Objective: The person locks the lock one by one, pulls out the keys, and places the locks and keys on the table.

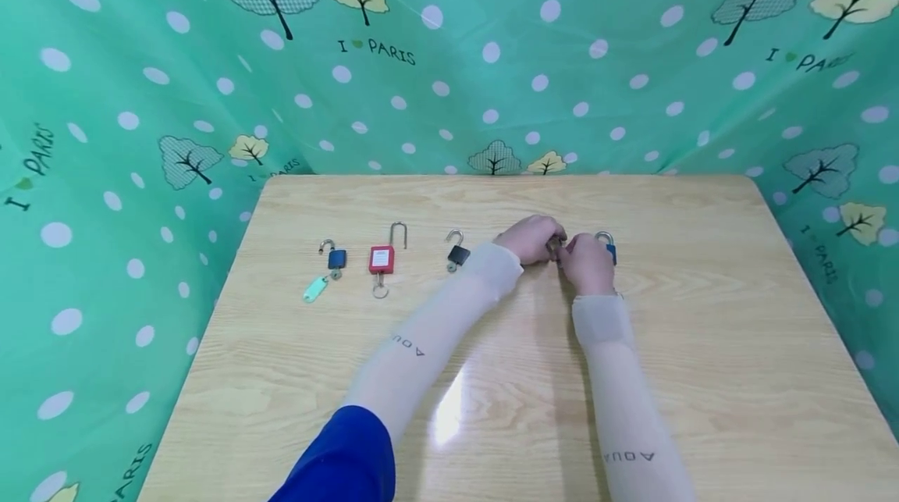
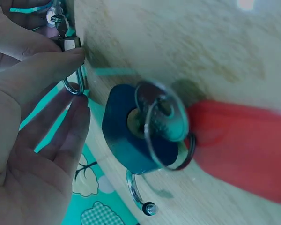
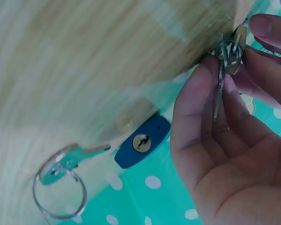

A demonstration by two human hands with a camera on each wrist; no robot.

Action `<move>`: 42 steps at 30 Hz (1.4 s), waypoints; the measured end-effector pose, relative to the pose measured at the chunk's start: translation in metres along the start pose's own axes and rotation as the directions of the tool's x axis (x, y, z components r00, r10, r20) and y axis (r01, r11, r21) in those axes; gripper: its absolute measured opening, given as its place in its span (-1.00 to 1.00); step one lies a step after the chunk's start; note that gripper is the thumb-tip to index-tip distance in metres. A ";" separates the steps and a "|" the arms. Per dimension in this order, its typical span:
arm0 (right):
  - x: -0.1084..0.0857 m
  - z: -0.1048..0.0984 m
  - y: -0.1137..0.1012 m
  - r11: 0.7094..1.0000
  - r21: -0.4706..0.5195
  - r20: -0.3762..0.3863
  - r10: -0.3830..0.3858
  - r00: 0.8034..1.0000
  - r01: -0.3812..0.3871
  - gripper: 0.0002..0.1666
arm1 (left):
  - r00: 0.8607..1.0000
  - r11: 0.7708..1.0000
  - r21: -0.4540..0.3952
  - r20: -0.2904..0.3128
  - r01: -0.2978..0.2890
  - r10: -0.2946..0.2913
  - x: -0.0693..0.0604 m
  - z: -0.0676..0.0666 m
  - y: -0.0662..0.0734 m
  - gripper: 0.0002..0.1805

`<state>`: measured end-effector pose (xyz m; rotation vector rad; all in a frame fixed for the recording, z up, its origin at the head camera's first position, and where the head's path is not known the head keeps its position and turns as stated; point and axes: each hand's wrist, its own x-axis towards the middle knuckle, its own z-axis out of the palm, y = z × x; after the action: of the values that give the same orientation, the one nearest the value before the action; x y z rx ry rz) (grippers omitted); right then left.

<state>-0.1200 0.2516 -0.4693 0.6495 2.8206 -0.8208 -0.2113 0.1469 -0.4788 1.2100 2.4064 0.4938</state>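
My left hand [image 1: 531,239] pinches a small brass padlock [image 1: 555,244] between thumb and fingers, above the table. In the left wrist view, the padlock's steel shackle [image 2: 79,83] points toward the fingertips. My right hand [image 1: 590,264] meets it from the other side, its fingers gripping a key [image 3: 218,91] at the lock's keyhole end; the fingers partly hide how far the key is in. Just beyond the right hand lies a blue padlock [image 1: 612,252], shackle closed. In the right wrist view its keyhole [image 3: 142,143] has no key in it, and a loose key [image 3: 68,159] on a ring lies beside it.
Left of my hands, a black padlock [image 1: 459,254], a red padlock [image 1: 381,258] and another blue padlock [image 1: 337,258] with a green tag [image 1: 315,289] lie in a row, shackles open, keys attached. A patterned green cloth [image 1: 449,96] surrounds the wooden table [image 1: 702,377].
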 end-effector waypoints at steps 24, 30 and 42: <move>-0.018 0.024 -0.042 0.991 0.046 0.020 -0.126 0.992 0.125 -0.54 | 0.968 0.966 -0.136 -0.090 0.220 -0.233 -0.046 -0.020 -0.046 -0.79; -0.016 0.041 -0.054 0.995 -0.019 0.048 -0.095 0.994 0.096 -0.50 | 0.959 0.950 -0.178 -0.077 0.255 -0.271 -0.047 -0.018 -0.046 -0.86; -0.014 0.049 -0.055 0.994 0.058 0.008 -0.092 0.996 0.091 -0.60 | 0.916 0.924 -0.172 -0.163 0.340 -0.367 -0.044 -0.009 -0.042 -0.79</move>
<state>-0.1318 0.1784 -0.4807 0.5252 2.8446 -0.9216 -0.2200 0.0867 -0.4829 0.6673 2.6231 0.6759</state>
